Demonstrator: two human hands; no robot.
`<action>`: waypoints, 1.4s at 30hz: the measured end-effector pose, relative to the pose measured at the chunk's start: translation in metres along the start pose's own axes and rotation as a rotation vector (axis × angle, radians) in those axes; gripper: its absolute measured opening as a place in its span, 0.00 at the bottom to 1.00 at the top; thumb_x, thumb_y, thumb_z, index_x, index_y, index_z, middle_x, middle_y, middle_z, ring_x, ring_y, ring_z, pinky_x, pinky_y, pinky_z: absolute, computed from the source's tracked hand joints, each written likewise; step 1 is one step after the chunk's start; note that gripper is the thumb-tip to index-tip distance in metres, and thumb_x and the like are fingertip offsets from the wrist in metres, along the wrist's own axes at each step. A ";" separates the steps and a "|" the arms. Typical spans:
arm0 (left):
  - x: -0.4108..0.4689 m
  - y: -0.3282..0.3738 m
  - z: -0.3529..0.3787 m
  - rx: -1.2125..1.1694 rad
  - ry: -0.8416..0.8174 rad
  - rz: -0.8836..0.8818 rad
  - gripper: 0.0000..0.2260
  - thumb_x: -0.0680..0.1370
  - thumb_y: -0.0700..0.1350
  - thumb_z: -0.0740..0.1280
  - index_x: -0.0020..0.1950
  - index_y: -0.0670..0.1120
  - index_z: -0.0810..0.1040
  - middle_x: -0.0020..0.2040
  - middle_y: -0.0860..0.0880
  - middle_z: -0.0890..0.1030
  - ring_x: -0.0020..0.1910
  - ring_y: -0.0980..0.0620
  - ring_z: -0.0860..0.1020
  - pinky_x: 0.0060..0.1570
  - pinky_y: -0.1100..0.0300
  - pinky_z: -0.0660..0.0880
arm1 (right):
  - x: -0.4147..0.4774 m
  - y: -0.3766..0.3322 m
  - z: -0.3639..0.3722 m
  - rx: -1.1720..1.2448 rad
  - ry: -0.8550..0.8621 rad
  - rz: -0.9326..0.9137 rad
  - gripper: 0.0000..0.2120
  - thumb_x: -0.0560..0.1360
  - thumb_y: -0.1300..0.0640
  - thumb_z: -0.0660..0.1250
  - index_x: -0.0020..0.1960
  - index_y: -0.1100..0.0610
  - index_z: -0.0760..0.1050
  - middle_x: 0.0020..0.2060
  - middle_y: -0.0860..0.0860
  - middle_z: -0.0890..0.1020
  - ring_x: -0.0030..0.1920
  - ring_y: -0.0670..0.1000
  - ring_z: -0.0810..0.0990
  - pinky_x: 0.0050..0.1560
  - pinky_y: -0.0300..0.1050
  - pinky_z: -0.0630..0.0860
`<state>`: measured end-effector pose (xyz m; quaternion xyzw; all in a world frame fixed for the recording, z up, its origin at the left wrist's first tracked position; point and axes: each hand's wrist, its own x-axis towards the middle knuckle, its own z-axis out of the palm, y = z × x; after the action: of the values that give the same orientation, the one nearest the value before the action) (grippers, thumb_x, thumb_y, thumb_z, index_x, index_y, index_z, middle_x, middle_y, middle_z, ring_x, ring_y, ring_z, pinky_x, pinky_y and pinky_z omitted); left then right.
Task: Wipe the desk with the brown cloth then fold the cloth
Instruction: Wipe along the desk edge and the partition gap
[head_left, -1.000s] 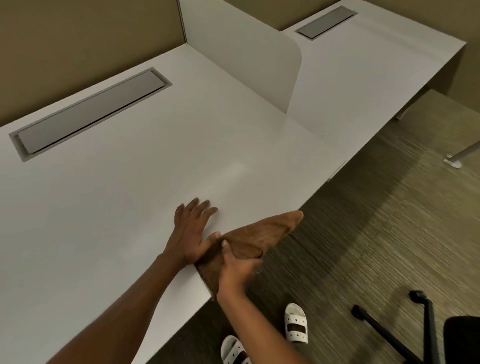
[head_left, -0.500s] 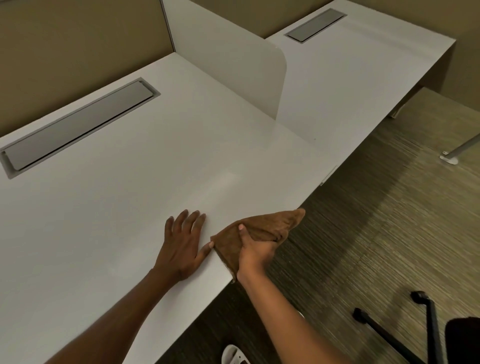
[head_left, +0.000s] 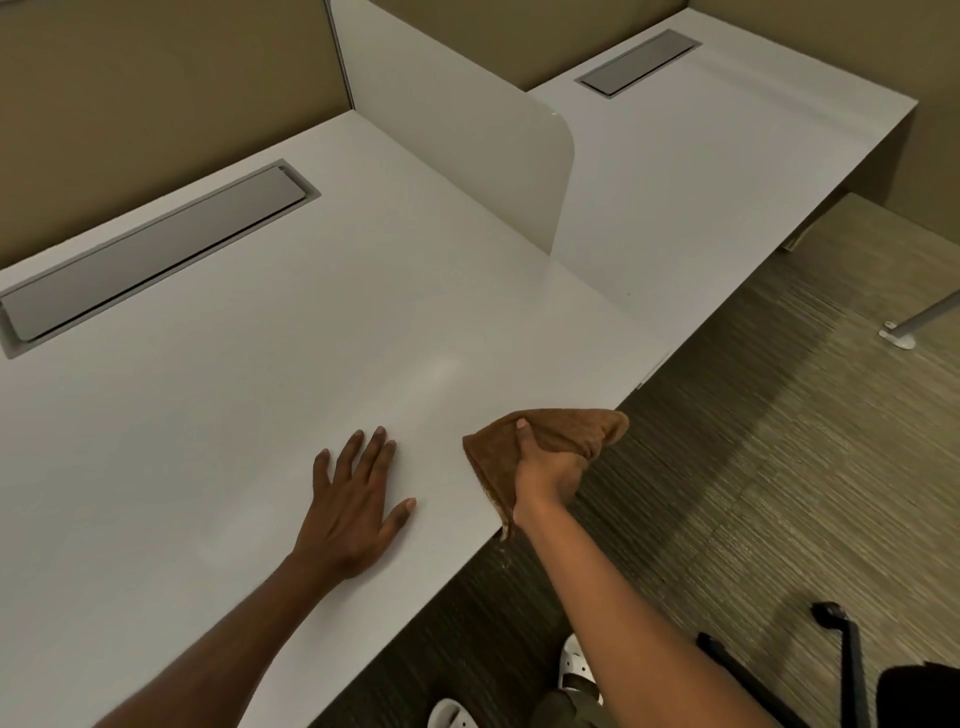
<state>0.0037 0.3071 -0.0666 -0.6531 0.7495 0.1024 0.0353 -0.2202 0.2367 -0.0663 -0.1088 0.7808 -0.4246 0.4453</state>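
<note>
White laminate desk (head_left: 260, 415): left hand (head_left: 358, 514) flat, fingers spread; right hand (head_left: 545, 475) clutches bunched brown terry cloth (head_left: 566, 431) overhanging the edge, so it may slip floorward.

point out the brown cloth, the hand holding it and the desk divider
cloth (head_left: 571, 428), head view, upper fold beyond the fingers
right hand (head_left: 545, 475), head view, back of the hand
divider (head_left: 457, 135), head view, middle of its white face

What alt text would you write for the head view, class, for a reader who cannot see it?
A person's right hand grips a bunched brown cloth at the front edge of a white desk, while the left hand rests flat on the desktop beside it, not touching the cloth.
</note>
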 end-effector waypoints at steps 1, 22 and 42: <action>-0.001 -0.001 -0.002 -0.013 0.006 -0.005 0.34 0.78 0.66 0.43 0.77 0.46 0.52 0.79 0.47 0.52 0.78 0.47 0.48 0.74 0.40 0.48 | 0.002 -0.003 0.000 -0.050 -0.003 -0.010 0.52 0.62 0.39 0.78 0.75 0.59 0.57 0.66 0.58 0.73 0.63 0.59 0.74 0.66 0.58 0.72; 0.127 0.094 -0.027 -0.016 0.071 -0.046 0.31 0.76 0.64 0.51 0.73 0.47 0.59 0.75 0.40 0.61 0.73 0.37 0.58 0.69 0.39 0.57 | 0.100 -0.080 -0.007 -0.185 0.143 -0.039 0.55 0.61 0.34 0.76 0.74 0.63 0.56 0.68 0.60 0.72 0.65 0.62 0.72 0.64 0.57 0.70; 0.133 0.086 -0.014 -0.007 0.043 0.046 0.34 0.77 0.65 0.45 0.77 0.45 0.52 0.79 0.45 0.53 0.78 0.45 0.46 0.72 0.34 0.45 | 0.117 -0.089 -0.012 -0.380 0.134 -0.247 0.54 0.71 0.37 0.68 0.76 0.66 0.40 0.69 0.67 0.66 0.61 0.63 0.75 0.49 0.51 0.74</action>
<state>-0.0987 0.1859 -0.0681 -0.6377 0.7646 0.0919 0.0144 -0.3166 0.1245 -0.0665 -0.2569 0.8553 -0.3273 0.3088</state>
